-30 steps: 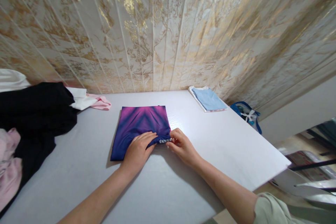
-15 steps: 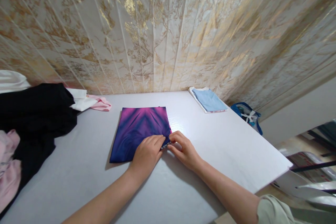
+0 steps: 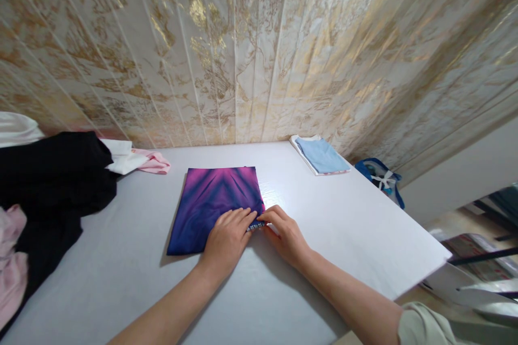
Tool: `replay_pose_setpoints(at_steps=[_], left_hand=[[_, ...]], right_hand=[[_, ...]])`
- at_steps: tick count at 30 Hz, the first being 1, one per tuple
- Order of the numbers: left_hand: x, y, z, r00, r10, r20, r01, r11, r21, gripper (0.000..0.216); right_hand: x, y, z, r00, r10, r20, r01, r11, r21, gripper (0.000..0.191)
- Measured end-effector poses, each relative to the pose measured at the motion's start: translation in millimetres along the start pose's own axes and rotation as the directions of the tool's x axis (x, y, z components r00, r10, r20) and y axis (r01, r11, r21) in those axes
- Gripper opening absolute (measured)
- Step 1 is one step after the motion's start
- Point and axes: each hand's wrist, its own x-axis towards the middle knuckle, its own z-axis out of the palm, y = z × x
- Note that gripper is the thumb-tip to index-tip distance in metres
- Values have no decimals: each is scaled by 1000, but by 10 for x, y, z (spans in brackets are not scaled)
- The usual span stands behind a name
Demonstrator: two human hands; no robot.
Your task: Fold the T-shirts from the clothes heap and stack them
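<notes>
A purple and dark blue folded garment (image 3: 218, 197) lies as a neat near-square on the white table. Flat on its near right part rests my left hand (image 3: 229, 233), fingers stretched out over the cloth. At the near right corner my right hand (image 3: 285, 232) pinches the garment's edge between thumb and forefinger. A strip with a small white pattern shows along that edge, between the two hands. The tip of the right thumb is partly hidden.
Black clothing (image 3: 52, 172) is heaped on the left, with pink cloth (image 3: 12, 264) and white cloth (image 3: 121, 156) around it. A light blue folded cloth (image 3: 321, 154) tops a small stack at the back right. Beyond the table (image 3: 364, 237) stands a blue-rimmed bag (image 3: 380, 178).
My right fingers have shifted slightly at the garment's corner, and more of the patterned strip shows. My left hand stays pressed on the cloth. The view has tilted a little.
</notes>
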Motion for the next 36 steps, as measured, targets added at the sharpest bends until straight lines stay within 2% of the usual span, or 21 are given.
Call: replay_pose_setpoints(at_steps=[3,8,11,14,16,19,22,26,31,33,36], left_hand=[[0,27,0,1000,0,-16,1,1000,27,37],[10,95,-31,1000,20,-7,-19,998,66,40],[22,95,-32,1000,11,3,-11,998,66,36],[15,97,-31,1000,13,-6,-13,998,57,36],[-3,120,-53,999,20,-25,-19,999,42,38],[-20,180,-126,999,3,-53,-4,1000,-9,36],[22,227,-204,997,-68,-27,65,994,-84,24],[209,230,-229,981,-182,61,190,966,-173,22],[464,237,-203,893,-397,214,421,904,-77,24],[504,243,-197,876,-422,235,445,894,-52,19],[494,223,-190,884,-396,248,430,897,-103,17]], right_hand=[[-6,-7,-17,1000,13,-9,-12,999,36,17],[8,-1,-51,998,51,43,-54,996,66,20],[28,78,-71,986,160,-57,-156,986,57,23],[44,166,-79,941,311,-133,-312,950,15,20],[52,192,-70,934,348,-86,-348,937,16,19],[67,182,-42,945,326,-16,-323,942,94,16],[81,155,-22,945,327,-12,-318,927,199,13],[86,133,-25,944,329,6,-316,903,290,16],[72,113,-23,936,349,48,-349,901,258,22],[66,114,-13,937,346,44,-345,904,253,27],[62,129,3,943,332,18,-327,914,242,33]])
